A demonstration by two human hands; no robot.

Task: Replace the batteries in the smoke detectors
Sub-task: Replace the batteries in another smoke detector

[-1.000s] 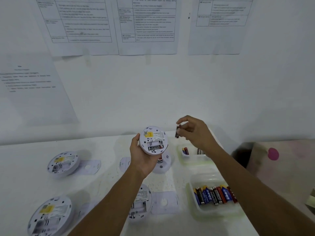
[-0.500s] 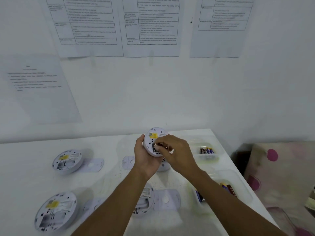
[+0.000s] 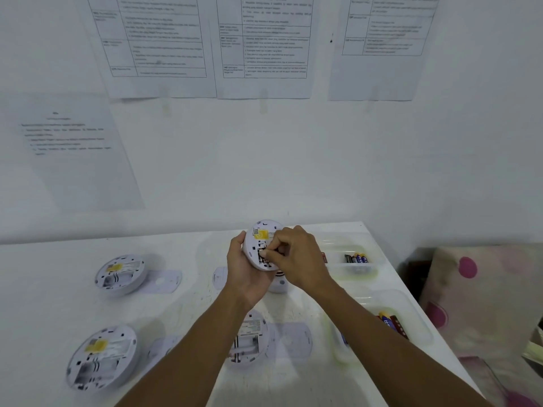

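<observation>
White smoke detector [image 3: 262, 240], back side up w/ yellow label near its top, is held above the surface [image 3: 44, 289], tilted toward the camera. Left hand [image 3: 248, 273] cups it from the left and below, fingers wrapped round the rim, so clamped on the detector. Right hand [image 3: 296, 257] lies over the detector's right half, fingertips [image 3: 263, 254] bunched and pressed into the battery compartment at its centre; something dark sits there under the tips, prob. a battery, but too blurred to be sure.

Relative to the held detector: a second detector [image 3: 277, 284] lies directly beneath it on the surface, mostly hidden by the hands. A third [image 3: 249, 337], compartment open, is below it, nearer the camera, partly behind the left forearm, w/ a flat white plate [image 3: 293, 342] just to its right. Two more detectors [image 3: 120, 274] [image 3: 101, 356] are well off to the left. To the right, a clear tray [image 3: 352, 273] holds a few batteries [image 3: 356, 258]; a nearer clear tray [image 3: 417, 321] to the lower right holds more batteries [image 3: 392, 323], partly behind the right forearm.
</observation>
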